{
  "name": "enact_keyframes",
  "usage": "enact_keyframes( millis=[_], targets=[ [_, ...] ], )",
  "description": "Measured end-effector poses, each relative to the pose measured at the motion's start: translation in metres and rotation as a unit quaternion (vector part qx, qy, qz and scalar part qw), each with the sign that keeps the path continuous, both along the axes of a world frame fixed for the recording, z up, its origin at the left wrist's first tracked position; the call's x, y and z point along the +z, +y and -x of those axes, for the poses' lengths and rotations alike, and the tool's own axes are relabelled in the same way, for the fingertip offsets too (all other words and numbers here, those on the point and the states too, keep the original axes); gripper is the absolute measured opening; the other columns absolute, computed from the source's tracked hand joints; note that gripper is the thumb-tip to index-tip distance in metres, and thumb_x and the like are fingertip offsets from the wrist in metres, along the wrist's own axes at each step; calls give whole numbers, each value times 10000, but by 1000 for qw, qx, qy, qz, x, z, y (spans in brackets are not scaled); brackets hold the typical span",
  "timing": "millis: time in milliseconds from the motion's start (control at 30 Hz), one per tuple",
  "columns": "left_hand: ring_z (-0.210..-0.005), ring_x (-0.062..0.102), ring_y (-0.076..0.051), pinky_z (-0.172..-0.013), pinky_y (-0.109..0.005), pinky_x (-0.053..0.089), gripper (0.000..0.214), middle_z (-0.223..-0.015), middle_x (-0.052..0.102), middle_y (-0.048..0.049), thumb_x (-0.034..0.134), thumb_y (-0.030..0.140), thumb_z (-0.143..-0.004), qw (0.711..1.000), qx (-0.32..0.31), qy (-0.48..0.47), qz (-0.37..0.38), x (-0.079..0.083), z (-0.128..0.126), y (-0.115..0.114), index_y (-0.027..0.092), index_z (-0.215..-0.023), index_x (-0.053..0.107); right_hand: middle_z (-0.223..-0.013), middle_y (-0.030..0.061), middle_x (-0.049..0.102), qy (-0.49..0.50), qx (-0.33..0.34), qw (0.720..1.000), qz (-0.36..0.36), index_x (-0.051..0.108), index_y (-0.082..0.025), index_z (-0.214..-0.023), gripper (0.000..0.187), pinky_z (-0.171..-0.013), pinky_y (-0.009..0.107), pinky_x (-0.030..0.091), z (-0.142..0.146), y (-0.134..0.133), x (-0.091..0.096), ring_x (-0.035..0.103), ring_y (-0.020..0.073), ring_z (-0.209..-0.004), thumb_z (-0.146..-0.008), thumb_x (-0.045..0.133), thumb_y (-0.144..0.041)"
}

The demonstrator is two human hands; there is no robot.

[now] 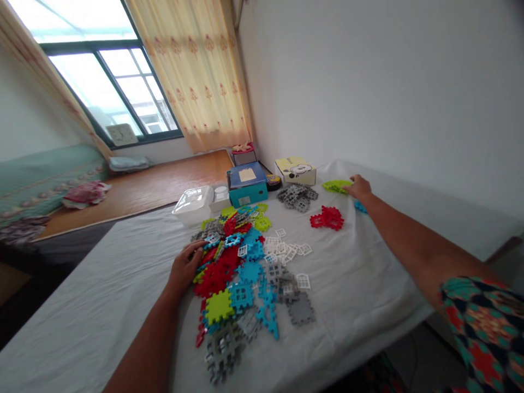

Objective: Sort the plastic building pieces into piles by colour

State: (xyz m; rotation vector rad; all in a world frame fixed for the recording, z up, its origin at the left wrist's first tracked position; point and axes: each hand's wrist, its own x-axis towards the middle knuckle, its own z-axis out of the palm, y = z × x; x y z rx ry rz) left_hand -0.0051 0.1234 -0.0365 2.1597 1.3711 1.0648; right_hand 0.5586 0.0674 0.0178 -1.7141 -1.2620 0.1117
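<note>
Plastic interlocking building pieces lie in a big mixed heap of red (219, 273), blue (250, 271), lime green and grey on the white cloth. At the heap's left edge my left hand (186, 267) rests with its fingers stretched out, touching the pieces. Far to the right, my right hand (359, 188) pinches the edge of a lime-green building piece (336, 186) at a small green pile. Just below that hand lies a blue building piece (361, 207), partly hidden by my wrist. Red building pieces (327, 218) form a separate small pile nearby.
Grey pieces (297, 196) are piled near a yellow box (295, 171). White window-shaped pieces (282, 248) lie right of the heap. A blue box (248, 183) and a clear plastic container (193, 203) stand behind. The wall (388, 98) borders the table's far right side.
</note>
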Motion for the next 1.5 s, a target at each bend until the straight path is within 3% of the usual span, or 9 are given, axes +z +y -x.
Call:
enact_keyframes(
  millis=[167,267,433,633,833,1000,1167,1300,1500],
  targets=[
    [-1127,576,-243,-1056,-417,402,398,-1155,659,-78,483,457,-818,1000,0,0,5,-1,-2,-2,193,-1031,691,-1185,147,598,-42,-3,999,6,614,-146,-1141,301,-926,413,475,29,19,5,567,244,-1068,-852,627,-228],
    [-1131,571,-240,-1059,-417,394,399,-1157,656,-80,476,446,-823,1000,-1,-5,5,-3,-3,-2,187,-1039,688,-1084,137,655,-117,117,986,16,643,-138,-1096,301,-899,392,480,90,13,5,606,240,-977,-801,641,-197],
    [-1118,575,-237,-1057,-415,394,400,-1158,653,-80,469,437,-821,1000,-3,-10,3,-5,-3,-1,183,-1036,690,-1071,102,676,-210,481,851,28,646,-165,-1121,303,-865,351,477,219,-31,-2,614,199,-952,-837,610,-262],
    [-1119,573,-236,-1054,-416,396,401,-1149,656,-82,457,426,-832,1000,-15,-14,-4,-6,-4,-1,177,-1043,691,-1225,115,624,-362,579,728,69,551,-168,-1284,624,-923,391,427,273,-41,-2,557,244,-1025,-684,725,-156],
    [-1114,577,-236,-1051,-413,399,405,-1146,654,-86,460,433,-830,1000,-23,-13,-15,-8,-2,2,176,-1039,693,-1114,131,637,-338,556,758,38,606,-145,-1190,525,-920,409,438,273,-44,6,548,260,-1032,-701,739,-282],
    [-1128,571,-248,-1054,-414,400,422,-1152,654,-82,470,457,-825,1000,-23,-2,-10,-9,2,7,184,-1063,685,-1169,122,593,-225,438,870,-32,562,-177,-1233,502,-900,356,477,226,-54,9,555,217,-1077,-769,677,-329],
    [-1127,577,-251,-1052,-410,408,412,-1164,655,-68,480,471,-814,1000,-19,4,-11,-8,4,10,208,-1057,685,-1149,125,632,-180,113,977,18,594,-158,-1190,466,-867,357,495,82,-43,-1,609,222,-1001,-760,660,-325],
    [-1127,579,-256,-1042,-415,417,417,-1150,663,-67,488,471,-798,1000,-12,11,-11,-9,6,12,211,-1058,685,-1098,131,671,-118,-175,973,94,629,-136,-1113,407,-849,353,494,-39,-49,-19,633,240,-972,-786,623,-378],
    [-1115,591,-251,-1024,-399,438,420,-1145,670,-63,482,479,-790,1000,-1,14,-9,-4,3,8,208,-1033,693,-1113,180,659,-118,-263,942,170,658,-124,-1083,447,-852,398,479,-91,-58,-37,599,289,-1040,-821,576,-476]
  ],
)
